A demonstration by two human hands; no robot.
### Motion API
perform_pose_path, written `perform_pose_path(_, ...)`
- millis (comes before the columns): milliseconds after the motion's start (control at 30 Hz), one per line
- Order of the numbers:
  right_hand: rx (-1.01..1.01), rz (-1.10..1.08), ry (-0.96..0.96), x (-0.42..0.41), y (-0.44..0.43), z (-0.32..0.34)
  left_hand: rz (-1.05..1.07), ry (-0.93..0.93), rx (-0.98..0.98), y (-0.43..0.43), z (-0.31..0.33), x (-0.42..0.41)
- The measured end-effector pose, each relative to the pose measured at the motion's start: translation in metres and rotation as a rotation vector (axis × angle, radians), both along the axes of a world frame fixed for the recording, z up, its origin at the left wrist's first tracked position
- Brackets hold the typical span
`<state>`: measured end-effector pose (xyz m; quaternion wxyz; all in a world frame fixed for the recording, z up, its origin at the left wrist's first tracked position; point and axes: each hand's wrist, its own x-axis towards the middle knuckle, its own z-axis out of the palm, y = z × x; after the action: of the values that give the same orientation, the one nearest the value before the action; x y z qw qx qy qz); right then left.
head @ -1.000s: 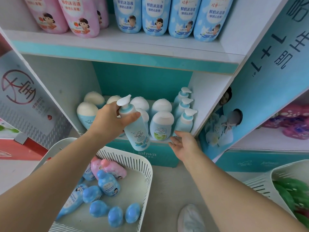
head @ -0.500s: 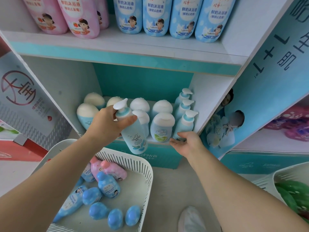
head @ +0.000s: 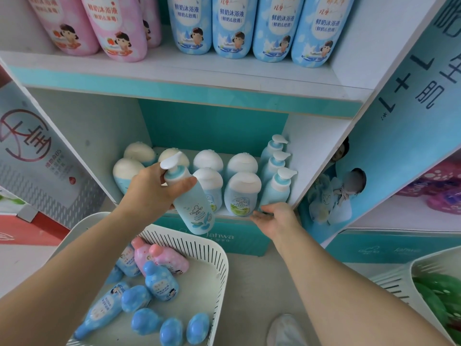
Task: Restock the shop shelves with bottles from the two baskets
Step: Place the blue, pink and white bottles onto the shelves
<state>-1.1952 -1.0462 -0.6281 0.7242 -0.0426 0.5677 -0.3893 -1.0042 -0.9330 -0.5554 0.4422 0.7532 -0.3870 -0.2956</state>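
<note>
since a second ago the left hand (head: 152, 193) has carried the pump bottle (head: 197, 208) slightly down and to the left, and the right hand (head: 277, 218) has edged closer to the front lip of the lower shelf (head: 309, 151). left fingers and thumb are wrapped round the pump bottle's neck and shoulder; it hangs tilted, base toward the camera, in the air in front of the lower shelf and above the far rim of the left basket (head: 219, 260). right hand is palm up with its fingers loosely straight, grasping nothing, just below the front one of three shelved pump bottles (head: 277, 188) lined along the shelf's right wall. white-capped bottles (head: 243, 193) fill the rest of that shelf in rows. small blue and pink bottles (head: 161, 280) lie loose in the left basket. right basket (head: 399, 275) shows at the frame edge with green items (head: 434, 295) inside. tall blue bottles (head: 229, 26) and tall pink bottles (head: 117, 28) stand on the upper shelf (head: 199, 73)
</note>
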Motion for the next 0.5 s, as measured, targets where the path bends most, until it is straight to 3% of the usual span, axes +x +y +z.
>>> perform_pose_path(500, -0.03, -0.072, -0.144, 0.009, -0.012, -0.025, 0.002, -0.012, 0.004, -0.003, -0.002, 0.0)
